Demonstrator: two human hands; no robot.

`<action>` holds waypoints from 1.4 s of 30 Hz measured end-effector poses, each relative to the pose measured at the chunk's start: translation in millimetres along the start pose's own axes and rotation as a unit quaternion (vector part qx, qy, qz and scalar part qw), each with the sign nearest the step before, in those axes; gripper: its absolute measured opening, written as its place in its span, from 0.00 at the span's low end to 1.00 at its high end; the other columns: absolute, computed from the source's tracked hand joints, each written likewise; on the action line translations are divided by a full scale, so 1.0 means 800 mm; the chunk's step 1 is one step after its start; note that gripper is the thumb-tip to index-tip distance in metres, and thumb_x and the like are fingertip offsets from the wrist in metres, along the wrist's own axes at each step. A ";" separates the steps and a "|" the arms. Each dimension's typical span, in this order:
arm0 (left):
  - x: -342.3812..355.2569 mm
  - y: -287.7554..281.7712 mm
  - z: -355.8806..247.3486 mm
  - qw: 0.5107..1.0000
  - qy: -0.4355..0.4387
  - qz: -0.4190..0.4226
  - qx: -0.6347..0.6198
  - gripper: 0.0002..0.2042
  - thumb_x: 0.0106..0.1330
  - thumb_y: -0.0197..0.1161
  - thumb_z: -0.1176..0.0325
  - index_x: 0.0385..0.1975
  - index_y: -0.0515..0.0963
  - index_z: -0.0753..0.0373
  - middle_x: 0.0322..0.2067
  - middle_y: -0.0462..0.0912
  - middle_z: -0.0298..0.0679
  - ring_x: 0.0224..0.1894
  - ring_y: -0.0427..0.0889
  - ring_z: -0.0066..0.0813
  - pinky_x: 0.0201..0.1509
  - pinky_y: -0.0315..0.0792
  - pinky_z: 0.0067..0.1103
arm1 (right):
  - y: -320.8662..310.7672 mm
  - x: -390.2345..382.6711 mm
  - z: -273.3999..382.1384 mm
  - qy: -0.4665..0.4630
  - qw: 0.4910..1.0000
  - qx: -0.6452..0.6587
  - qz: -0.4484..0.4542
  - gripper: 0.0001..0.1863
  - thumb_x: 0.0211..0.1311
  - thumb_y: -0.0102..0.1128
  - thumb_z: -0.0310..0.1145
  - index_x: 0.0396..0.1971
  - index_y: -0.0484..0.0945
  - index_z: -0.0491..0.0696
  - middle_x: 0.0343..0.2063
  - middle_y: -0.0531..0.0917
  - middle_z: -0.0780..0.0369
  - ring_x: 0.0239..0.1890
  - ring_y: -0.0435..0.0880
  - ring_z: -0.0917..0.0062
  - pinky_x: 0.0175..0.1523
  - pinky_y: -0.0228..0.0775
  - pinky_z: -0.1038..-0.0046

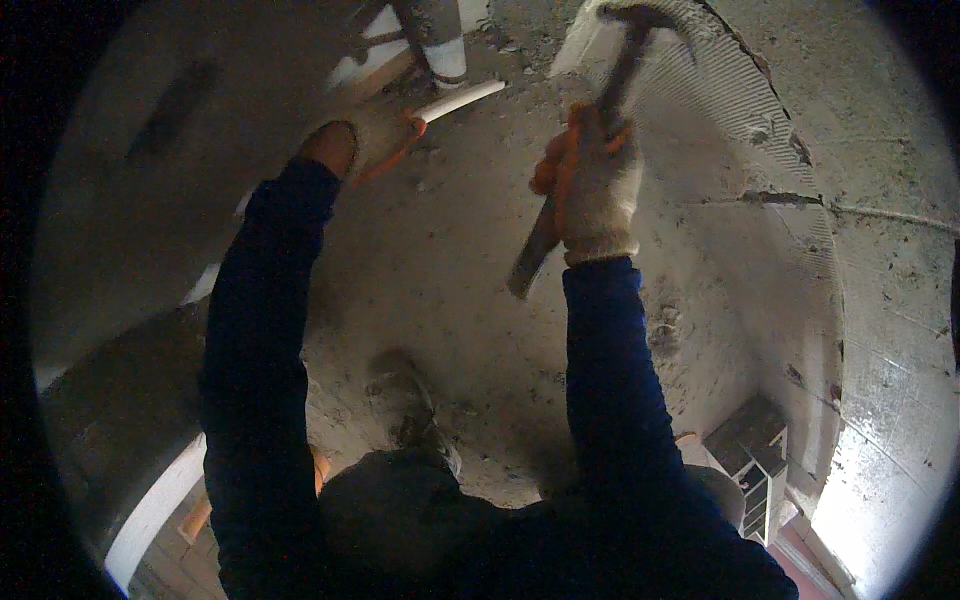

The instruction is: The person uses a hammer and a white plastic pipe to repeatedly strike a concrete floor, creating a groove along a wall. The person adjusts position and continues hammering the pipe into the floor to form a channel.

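Note:
My right hand (605, 185), in a white work glove with an orange palm, is wrapped round the handle of a claw hammer (625, 75). The hammer is raised, its head up and away from me, and its handle end sticks out below my fist. At the far left my left hand (380, 140), gloved alike, is closed on a pale, narrow bar (465, 101) that points right, its exact kind unclear. The fingers of that hand are partly hidden. Hammer head and bar are apart.
An upright pipe (435, 45) with a white band stands beyond the bar. On the right, a wall has ridged mortar (745, 95) and large grey panels (885, 290). A slatted crate (750, 460) sits at lower right. My boot (405, 400) is on the dusty floor (470, 300).

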State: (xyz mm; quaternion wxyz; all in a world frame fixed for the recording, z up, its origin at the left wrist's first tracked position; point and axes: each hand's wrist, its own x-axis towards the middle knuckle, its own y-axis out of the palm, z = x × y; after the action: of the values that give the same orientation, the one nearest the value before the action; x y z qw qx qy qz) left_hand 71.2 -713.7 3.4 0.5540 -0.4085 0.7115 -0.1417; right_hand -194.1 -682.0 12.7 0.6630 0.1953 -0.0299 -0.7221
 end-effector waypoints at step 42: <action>-0.035 0.035 0.020 0.972 0.058 -0.097 -0.205 0.16 0.71 0.53 0.49 0.38 0.78 0.55 0.17 0.73 0.29 0.13 0.66 0.19 0.13 0.59 0.24 | -0.034 -0.002 -0.056 0.292 0.927 -0.195 0.134 0.12 0.66 0.55 0.41 0.39 0.67 0.50 0.21 0.71 0.64 0.17 0.73 0.76 0.23 0.72 0.68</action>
State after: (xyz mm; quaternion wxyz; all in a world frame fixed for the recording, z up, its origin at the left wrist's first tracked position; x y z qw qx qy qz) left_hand 74.9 -671.8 -1.8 0.3995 -0.5718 0.7132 -0.0693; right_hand -205.4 -667.7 -36.5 0.7577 0.2588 0.2802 -0.5296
